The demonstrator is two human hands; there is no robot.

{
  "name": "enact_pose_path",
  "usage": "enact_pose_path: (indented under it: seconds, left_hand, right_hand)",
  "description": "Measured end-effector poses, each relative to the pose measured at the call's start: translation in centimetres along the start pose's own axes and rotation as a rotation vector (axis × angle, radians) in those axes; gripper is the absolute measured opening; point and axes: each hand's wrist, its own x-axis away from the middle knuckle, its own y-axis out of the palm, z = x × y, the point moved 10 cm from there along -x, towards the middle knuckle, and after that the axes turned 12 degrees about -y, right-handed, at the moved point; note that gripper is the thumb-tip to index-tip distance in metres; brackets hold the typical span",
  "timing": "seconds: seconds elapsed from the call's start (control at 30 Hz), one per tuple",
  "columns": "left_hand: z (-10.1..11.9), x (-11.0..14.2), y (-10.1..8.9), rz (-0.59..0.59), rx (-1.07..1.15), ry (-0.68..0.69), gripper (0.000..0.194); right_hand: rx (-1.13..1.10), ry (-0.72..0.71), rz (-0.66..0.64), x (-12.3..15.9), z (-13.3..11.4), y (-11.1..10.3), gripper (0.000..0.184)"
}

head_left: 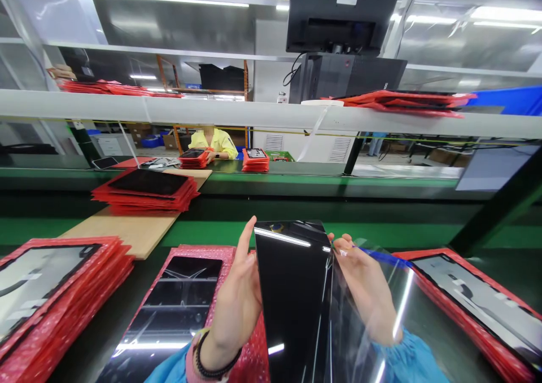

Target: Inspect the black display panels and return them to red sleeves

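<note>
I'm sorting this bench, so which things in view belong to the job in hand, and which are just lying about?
Likely part of the job:
dark glossy panel in the left hand
clear film at the right hand
second glossy panel on pink bubble wrap

Probably just lying about:
black monitor above the shelf
red wrapping on the shelf

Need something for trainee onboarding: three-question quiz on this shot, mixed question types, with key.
1. Which hand wears a dark bracelet at its wrist?
2. True or false: the flat black panel, left of the raised black panel, lies on bare wood.
3. Fill in: the right hand holds a clear ____.

Key:
1. The left hand, which is at the raised black panel's edge.
2. False; it lies on pink bubble wrap.
3. Film.
</note>
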Motion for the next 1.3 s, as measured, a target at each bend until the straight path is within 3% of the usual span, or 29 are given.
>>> enact_pose_path:
  seconds: [0.2, 0.3, 0.4, 0.5, 0.6, 0.7, 0.8, 0.9, 0.97, 1.03, 1.13, 1.3]
  left_hand:
    - [-0.2, -0.6, 0.0, -0.023, 0.000, 0.009, 0.050]
    - [0.3, -0.8, -0.3, 0.009, -0.059, 0.065, 0.046]
    - [0.7, -0.8, -0.5, 0.054, -0.167, 0.109, 0.050]
    - [0.3, -1.0, -0.8, 0.101, -0.363, 0.080, 0.073]
    - [-0.4, -1.7, -2.0, 0.153, -0.510, 0.052, 0.082]
    - [-1.1, -3.1, -5.8, 0.277, -0.593, 0.046, 0.067]
    - [-2.4, -5.1, -10.2, 0.312, -0.639, 0.012, 0.061]
    - [-4.3, -6.7, -14.2, 0.339, -0.672, -0.042, 0.061]
    - [-5.6, -7.2, -15.6, 0.351, -0.689, -0.064, 0.063]
    - [-6.5, -7.2, -16.0, 0.360, -0.713, -0.065, 0.064]
    - [-7.2, -6.9, -15.1, 0.355, -0.758, -0.053, 0.063]
    - [-5.7, -5.9, -13.2, 0.357, -0.846, 0.039, 0.071]
  right_hand:
    - [0.125, 0.010, 0.102, 0.2, 0.7, -1.9, 0.037]
    - [0.164, -0.025, 0.112, 0.5, 0.3, -1.8, 0.045]
    - [0.180, -0.098, 0.028, 0.8, -0.5, -0.5, 0.044]
    - [0.217, -0.175, -0.073, 1.1, -1.0, 0.9, 0.037]
    - [0.240, -0.202, -0.099, 1.3, -0.7, 0.8, 0.027]
    - [0.289, -0.220, -0.124, 1.4, -0.5, -0.9, 0.022]
    - [0.445, -0.235, -0.154, 1.0, -0.4, -4.6, 0.029]
    - [0.610, -0.174, -0.209, 0.9, 0.1, -8.5, 0.033]
    - [0.671, -0.093, -0.292, 1.4, 1.1, -10.0, 0.034]
    - [0.695, -0.026, -0.369, 2.2, 2.2, -10.7, 0.038]
    - [0.709, -0.007, -0.403, 2.8, 3.4, -11.3, 0.042]
    - [0.746, -0.083, -0.354, 2.5, 3.1, -12.5, 0.045]
